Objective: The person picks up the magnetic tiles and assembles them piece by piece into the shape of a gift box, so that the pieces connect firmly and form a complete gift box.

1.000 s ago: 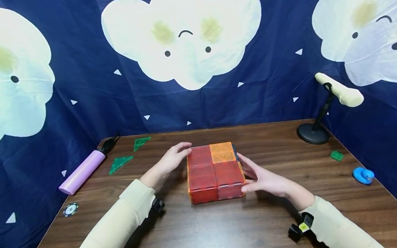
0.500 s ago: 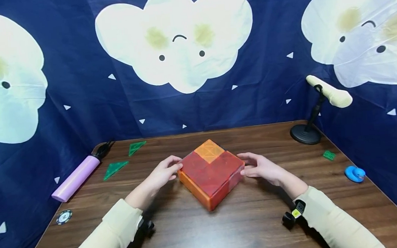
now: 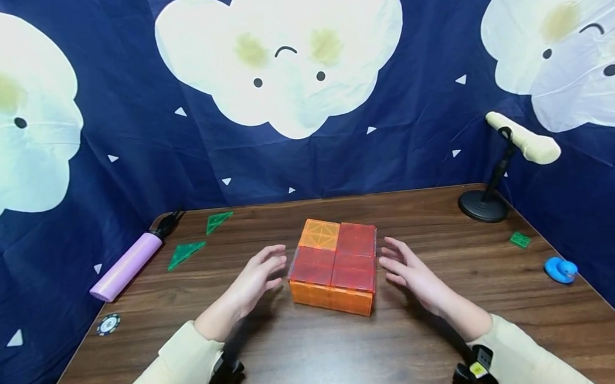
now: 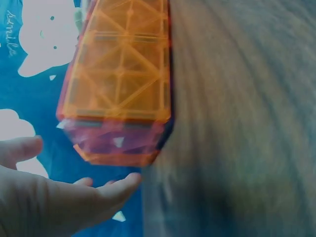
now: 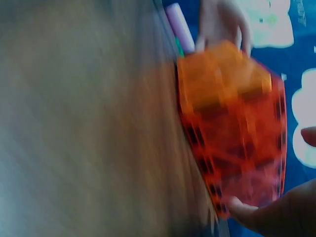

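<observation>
A low square box built of see-through magnetic tiles sits on the wooden table in the head view. Its top has three red tiles and one orange tile at the back left; its front side is orange. My left hand is just off the box's left side, its fingers loosely bent and holding nothing. On the other side, my right hand has its fingers spread beside the right wall. In the left wrist view, the box's orange side shows beyond the hand. The right wrist view is blurred, with the thumb overlapping the box's red side.
Two green triangle tiles and a purple cylinder with a black cord lie at the left, near a poker chip. Toward the right are a black stand with a cream-coloured top, a green block and a blue toy duck.
The box has turned counterclockwise seen from above: its orange top tile went from back right to back left, and an orange side now faces front. Both hands have come off its sides.
</observation>
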Available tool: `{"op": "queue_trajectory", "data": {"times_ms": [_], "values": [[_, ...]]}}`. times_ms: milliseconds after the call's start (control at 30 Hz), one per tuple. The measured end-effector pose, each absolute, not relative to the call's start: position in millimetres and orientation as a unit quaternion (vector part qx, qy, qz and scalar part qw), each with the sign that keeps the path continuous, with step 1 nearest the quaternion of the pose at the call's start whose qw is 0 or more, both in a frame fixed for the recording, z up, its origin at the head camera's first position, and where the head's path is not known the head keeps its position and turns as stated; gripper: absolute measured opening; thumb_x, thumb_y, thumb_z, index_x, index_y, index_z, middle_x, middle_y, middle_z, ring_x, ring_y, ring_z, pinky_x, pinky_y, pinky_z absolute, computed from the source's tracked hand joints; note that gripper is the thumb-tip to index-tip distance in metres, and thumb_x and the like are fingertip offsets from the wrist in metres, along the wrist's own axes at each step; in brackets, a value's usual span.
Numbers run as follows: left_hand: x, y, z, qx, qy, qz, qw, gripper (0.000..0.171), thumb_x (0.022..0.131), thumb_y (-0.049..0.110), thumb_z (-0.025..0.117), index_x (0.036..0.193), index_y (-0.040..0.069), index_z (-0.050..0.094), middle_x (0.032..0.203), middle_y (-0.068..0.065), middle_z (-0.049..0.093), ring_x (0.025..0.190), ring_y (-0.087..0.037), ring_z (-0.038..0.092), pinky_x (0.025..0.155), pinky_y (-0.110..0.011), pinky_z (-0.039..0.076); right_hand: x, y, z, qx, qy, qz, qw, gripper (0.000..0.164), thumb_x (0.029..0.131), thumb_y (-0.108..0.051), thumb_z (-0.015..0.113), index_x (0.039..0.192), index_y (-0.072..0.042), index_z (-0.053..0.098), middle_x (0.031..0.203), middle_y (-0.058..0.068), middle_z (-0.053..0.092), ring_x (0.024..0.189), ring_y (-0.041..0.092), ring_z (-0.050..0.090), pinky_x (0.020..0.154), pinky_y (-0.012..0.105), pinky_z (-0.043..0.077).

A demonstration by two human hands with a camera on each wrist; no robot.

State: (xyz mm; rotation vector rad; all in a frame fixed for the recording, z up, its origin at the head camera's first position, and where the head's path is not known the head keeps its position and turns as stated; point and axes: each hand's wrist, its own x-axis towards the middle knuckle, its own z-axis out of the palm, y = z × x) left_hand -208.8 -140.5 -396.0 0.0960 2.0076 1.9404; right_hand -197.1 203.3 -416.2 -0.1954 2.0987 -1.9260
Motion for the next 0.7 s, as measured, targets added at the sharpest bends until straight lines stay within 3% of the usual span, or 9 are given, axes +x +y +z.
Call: {"op": "queue_trajectory", "data": {"times_ms": [167,300,533,700], "values": [[-211.0,-129.0,-406.9,0.014,0.684,0.711,0.164,0.06,0.104,0.018,0.048,0.156,-0.003,0.029,0.158,-0.025,0.033,0.145,-0.041,0.033,0.113,-0.059,0.031,-177.9,194.5,-414.7,-0.097,0.752,-0.635,0.148,0.094,0.097,-0.022,0.071,0.163,-0.008,0.006,0.167,0.024,0.01,0.152,0.043,0.015,0.118,0.056,0.02],[-204.5,-117.3,-411.1,0.008,0.694,0.702,0.161,0.059,0.1,0.017,0.053,0.155,0.001,0.036,0.154,-0.022,0.041,0.135,-0.036,0.046,0.109,-0.056,0.039,-180.0,191.5,-420.7,-0.139,0.734,-0.647,0.155,0.106,0.091,-0.016,0.079,0.164,-0.011,0.001,0.168,0.022,0.007,0.153,0.04,0.013,0.117,0.052,0.025],[-186.1,-106.2,-410.8,-0.008,0.702,0.699,0.137,0.056,0.096,0.009,0.058,0.149,0.002,0.043,0.142,-0.021,0.047,0.116,-0.03,0.057,0.1,-0.051,0.048,-205.2,205.4,-428.7,-0.201,0.683,-0.674,0.197,0.106,0.091,-0.004,0.075,0.164,-0.012,-0.001,0.169,0.019,0.0,0.153,0.039,0.011,0.109,0.029,0.037],[-179.6,-106.5,-408.9,-0.001,0.701,0.699,0.141,0.056,0.097,0.011,0.06,0.149,0.001,0.041,0.143,-0.022,0.046,0.116,-0.028,0.059,0.101,-0.051,0.049,-217.5,214.2,-431.7,-0.23,0.661,-0.679,0.223,0.104,0.092,-0.001,0.071,0.165,-0.012,-0.003,0.169,0.019,-0.001,0.152,0.041,0.01,0.104,0.024,0.042]]}}
